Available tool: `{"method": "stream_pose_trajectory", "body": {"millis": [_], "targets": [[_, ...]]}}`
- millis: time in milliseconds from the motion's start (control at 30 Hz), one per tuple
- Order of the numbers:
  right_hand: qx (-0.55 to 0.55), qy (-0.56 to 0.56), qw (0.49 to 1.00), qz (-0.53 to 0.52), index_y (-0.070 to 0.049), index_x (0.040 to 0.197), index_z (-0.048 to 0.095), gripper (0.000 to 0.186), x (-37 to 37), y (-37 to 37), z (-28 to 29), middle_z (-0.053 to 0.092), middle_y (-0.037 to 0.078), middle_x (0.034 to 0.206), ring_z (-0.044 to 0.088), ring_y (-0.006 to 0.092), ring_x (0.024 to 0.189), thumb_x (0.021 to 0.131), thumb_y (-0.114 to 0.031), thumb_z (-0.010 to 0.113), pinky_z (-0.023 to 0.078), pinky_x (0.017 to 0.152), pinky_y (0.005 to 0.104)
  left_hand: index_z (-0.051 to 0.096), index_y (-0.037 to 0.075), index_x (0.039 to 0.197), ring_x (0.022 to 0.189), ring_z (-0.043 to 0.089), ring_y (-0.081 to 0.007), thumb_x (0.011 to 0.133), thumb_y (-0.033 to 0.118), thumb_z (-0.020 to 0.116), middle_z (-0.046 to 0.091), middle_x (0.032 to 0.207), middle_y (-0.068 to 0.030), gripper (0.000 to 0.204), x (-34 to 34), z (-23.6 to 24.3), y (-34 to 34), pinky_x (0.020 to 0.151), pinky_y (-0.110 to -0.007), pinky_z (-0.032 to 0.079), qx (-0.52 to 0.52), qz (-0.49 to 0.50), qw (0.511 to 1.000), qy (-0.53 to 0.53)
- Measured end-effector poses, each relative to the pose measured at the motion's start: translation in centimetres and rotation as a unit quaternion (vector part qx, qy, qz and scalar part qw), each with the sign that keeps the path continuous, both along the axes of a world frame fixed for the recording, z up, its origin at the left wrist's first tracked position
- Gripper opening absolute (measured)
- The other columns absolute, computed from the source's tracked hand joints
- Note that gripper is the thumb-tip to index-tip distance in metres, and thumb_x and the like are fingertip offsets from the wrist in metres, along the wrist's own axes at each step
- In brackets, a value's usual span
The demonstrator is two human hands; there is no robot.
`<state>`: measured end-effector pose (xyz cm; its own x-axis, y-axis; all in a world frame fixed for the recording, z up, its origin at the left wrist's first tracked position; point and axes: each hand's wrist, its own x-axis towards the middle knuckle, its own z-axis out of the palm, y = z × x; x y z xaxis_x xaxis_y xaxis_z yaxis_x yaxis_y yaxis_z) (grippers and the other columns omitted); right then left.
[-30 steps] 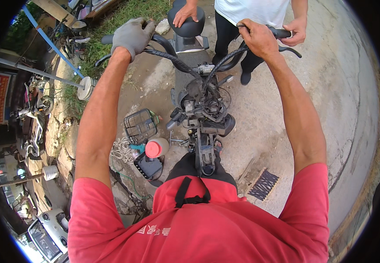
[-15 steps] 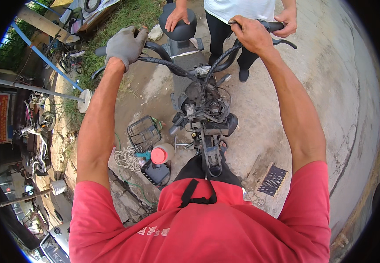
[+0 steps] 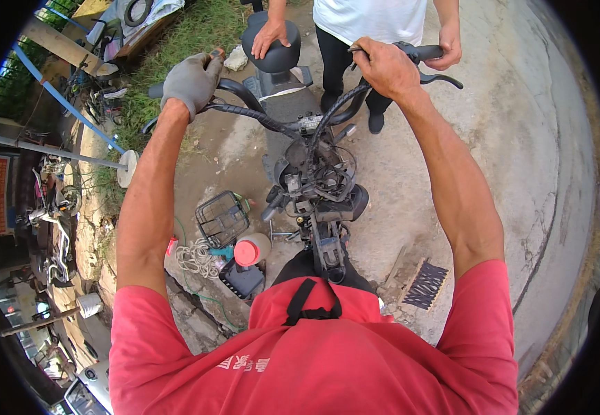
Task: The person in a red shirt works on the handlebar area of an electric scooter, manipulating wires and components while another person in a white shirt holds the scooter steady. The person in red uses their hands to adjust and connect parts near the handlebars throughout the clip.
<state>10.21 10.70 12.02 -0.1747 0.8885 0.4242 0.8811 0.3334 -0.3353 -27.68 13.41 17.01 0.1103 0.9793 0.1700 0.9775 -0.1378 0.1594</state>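
Before me stands an electric scooter with a bare, stripped front full of exposed wiring (image 3: 329, 176). My left hand (image 3: 191, 84), in a grey glove, is closed over the left side of the black handlebar (image 3: 243, 95). My bare right hand (image 3: 387, 68) is closed at the bar's right side, inward of the right grip (image 3: 428, 52); its fingers partly hide what lies under them. A black brake lever (image 3: 445, 80) sticks out beyond it. Facing me, another person rests one hand (image 3: 270, 36) on the black seat (image 3: 272, 57) and has the other hand (image 3: 446, 50) by the right grip.
On the ground to the left lie a black wire basket (image 3: 221, 218), a coil of pale rope (image 3: 198, 258), a tub with a red lid (image 3: 247, 252) and a black tray (image 3: 242, 278). A dark slotted mat (image 3: 425, 285) lies right. A pole with a round base (image 3: 127, 164) stands left.
The scooter, the ground things and both my hands sit slightly further left in view. Both my hands keep their hold. The other person's hand by the right grip appears slightly lower.
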Motion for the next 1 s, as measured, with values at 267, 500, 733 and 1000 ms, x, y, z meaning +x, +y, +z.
{"method": "stream_pose_trajectory", "body": {"millis": [267, 500, 733, 1000], "targets": [[-0.018, 0.004, 1.000, -0.019, -0.010, 0.110, 0.068, 0.028, -0.1, -0.5, 0.5, 0.074, 0.020, 0.096, 0.071, 0.0445, 0.092, 0.099, -0.034, 0.057, 0.055, 0.082, 0.0554, 0.075, 0.010, 0.118, 0.104, 0.070, -0.0409, 0.104, 0.048, 0.052, 0.075, 0.108, -0.0195, 0.047, 0.1, 0.2, 0.0, 0.092, -0.049, 0.053, -0.021, -0.004, 1.000, -0.008], [-0.025, 0.000, 1.000, -0.015, -0.010, 0.110, 0.068, 0.028, 0.2, -0.1, 0.6, 0.074, 0.020, 0.094, 0.071, 0.0434, 0.092, 0.099, -0.034, 0.058, 0.055, 0.083, 0.0544, 0.075, 0.010, 0.117, 0.105, 0.070, -0.0397, 0.103, 0.050, 0.053, 0.075, 0.109, -0.0188, 0.047, 0.5, 0.3, -0.3, 0.093, -0.047, 0.053, -0.007, -0.003, 1.000, -0.013], [-0.027, 0.014, 1.000, -0.006, -0.010, 0.111, 0.069, 0.026, 0.1, 0.2, 0.5, 0.073, 0.021, 0.092, 0.070, 0.0437, 0.091, 0.101, -0.031, 0.056, 0.054, 0.081, 0.0526, 0.073, 0.003, 0.101, 0.095, 0.069, -0.0419, 0.102, 0.050, 0.057, 0.072, 0.101, -0.0220, 0.050, 0.3, 0.1, -0.5, 0.084, -0.049, 0.052, 0.012, -0.007, 1.000, -0.023], [-0.008, 0.017, 1.000, 0.008, -0.006, 0.109, 0.070, 0.027, 0.2, -0.4, 0.9, 0.074, 0.022, 0.091, 0.071, 0.0430, 0.087, 0.098, -0.029, 0.058, 0.055, 0.078, 0.0527, 0.073, 0.003, 0.102, 0.092, 0.069, -0.0407, 0.102, 0.048, 0.060, 0.071, 0.097, -0.0215, 0.047, 0.1, -0.5, 0.0, 0.081, -0.048, 0.052, 0.010, -0.012, 0.999, -0.040]]}}
